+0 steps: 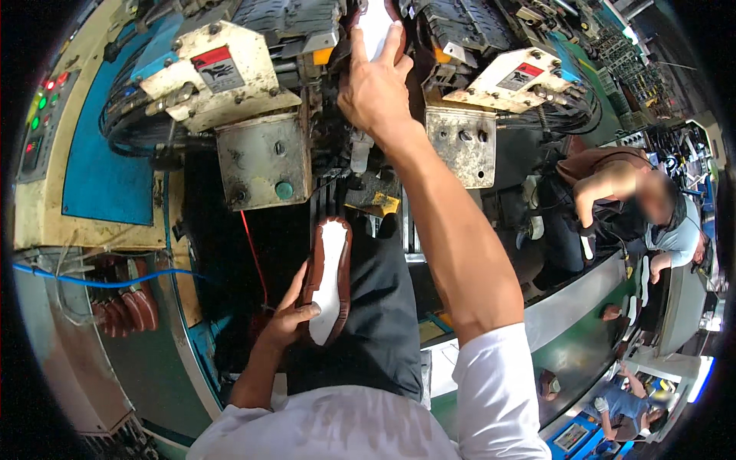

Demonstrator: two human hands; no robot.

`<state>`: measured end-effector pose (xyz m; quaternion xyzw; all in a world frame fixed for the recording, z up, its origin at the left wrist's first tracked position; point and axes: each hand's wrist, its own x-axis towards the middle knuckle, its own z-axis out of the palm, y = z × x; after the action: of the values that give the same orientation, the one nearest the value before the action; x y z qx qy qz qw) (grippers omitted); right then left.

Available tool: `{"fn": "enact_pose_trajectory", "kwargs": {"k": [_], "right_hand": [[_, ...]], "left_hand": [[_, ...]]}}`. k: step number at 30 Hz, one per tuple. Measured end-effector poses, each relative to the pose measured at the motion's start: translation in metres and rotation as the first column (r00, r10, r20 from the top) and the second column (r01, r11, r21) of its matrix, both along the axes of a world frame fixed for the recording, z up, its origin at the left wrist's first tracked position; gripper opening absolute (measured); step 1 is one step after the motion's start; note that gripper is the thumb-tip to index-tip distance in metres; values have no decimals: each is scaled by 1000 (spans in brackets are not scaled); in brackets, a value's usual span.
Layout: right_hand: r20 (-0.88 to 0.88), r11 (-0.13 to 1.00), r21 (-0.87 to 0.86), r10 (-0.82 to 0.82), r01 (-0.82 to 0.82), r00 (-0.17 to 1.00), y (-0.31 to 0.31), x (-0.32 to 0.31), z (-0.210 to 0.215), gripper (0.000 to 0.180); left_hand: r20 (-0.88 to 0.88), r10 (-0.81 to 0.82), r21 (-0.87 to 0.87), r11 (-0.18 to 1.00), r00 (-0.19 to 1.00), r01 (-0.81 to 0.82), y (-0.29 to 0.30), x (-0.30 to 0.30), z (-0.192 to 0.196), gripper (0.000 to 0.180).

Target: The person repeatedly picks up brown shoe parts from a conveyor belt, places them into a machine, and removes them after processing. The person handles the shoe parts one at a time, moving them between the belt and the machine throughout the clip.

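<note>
My left hand (287, 322) is closed on a brown shoe upper (344, 261), its thumb across the white sole side. That shoe is held bottom up above my lap, and its brown edge is folded in around a white insole (332, 249). Farther off, my right hand (376, 96) reaches into the machine. Its fingers are stretched apart, two of them resting on the white underside of a second brown shoe (376, 31). This shoe lies between the machine's two dark plated sides, its far end cut off by the picture's edge.
Grimy cream guards (222, 73) and metal boxes (264, 161) flank the machine's middle. At left stand a control panel (42, 123) with lit buttons and several brown shoe pieces (126, 310). A conveyor (571, 360) runs along the right, where other people (613, 184) work.
</note>
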<state>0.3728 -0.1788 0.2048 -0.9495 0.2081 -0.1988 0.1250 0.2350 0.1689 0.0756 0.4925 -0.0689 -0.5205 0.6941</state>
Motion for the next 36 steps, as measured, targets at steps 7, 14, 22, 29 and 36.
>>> {"fn": "enact_pose_trajectory", "kwargs": {"k": [7,14,22,29,36], "right_hand": [[-4,995,84,-60,60,998,5,10,21,90],[-31,998,-50,32,-33,999,-1,1,12,81],[-139,936,268,272,-228,952,23,-233,-261,63],[-204,926,373,147,-62,968,101,-315,-274,61],[-262,956,275,179,-105,948,87,-314,-283,56]], "left_hand": [[14,-22,-69,997,1000,23,-15,12,-1,112],[-24,203,-115,972,979,-204,62,-13,11,110],[79,666,318,688,742,-652,241,-21,-52,96],[806,272,487,201,526,-850,510,-37,-149,106],[407,-471,679,-416,782,-604,564,-60,-147,113]]}}
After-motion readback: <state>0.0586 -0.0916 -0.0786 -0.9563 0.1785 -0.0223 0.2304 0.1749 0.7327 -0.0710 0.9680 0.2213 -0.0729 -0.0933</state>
